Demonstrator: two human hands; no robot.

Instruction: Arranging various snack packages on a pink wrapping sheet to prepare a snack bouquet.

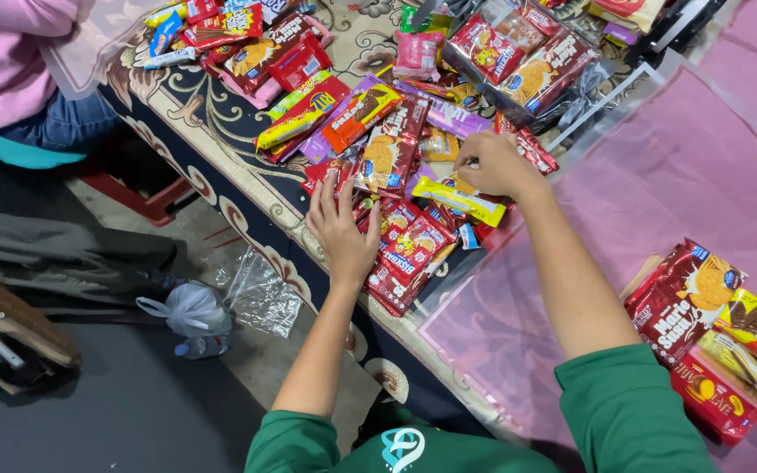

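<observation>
A: What does the right hand [494, 165] have?
B: Its fingers are curled in, pinching at the far end of a long yellow snack packet [457, 201] in the middle of the heap. Whether the packet is actually gripped or only touched I cannot tell; the fingertips are hidden behind the knuckles.
A: And the left hand [343, 229]?
B: Flat and spread, fingers pointing far, palm pressed on red biscuit packets [409, 250] at the near edge of the pile. It grasps nothing; it only rests on them.
A: How far along does the sorting look?
B: Early, I judge. The big pile of packets [378, 123] covers the patterned cloth [203, 131] to the left and far side, while only a small group of packets [720, 337] lies apart at the near right on the pink sheet [659, 175], led by a dark red biscuit pack. Most of the sheet is bare, so much seems left to move.
A: The arms?
B: Both reach out from green sleeves [624, 412] at the near edge. The right forearm runs diagonally far and left across the pink sheet, wrist bent down onto the pile. The left forearm goes nearly straight out, wrist flat.
A: Anyone else?
B: A person in a pink top [10, 52] sits at the far left, hands not in view. A clear bag [260, 293] lies on the floor below.
</observation>
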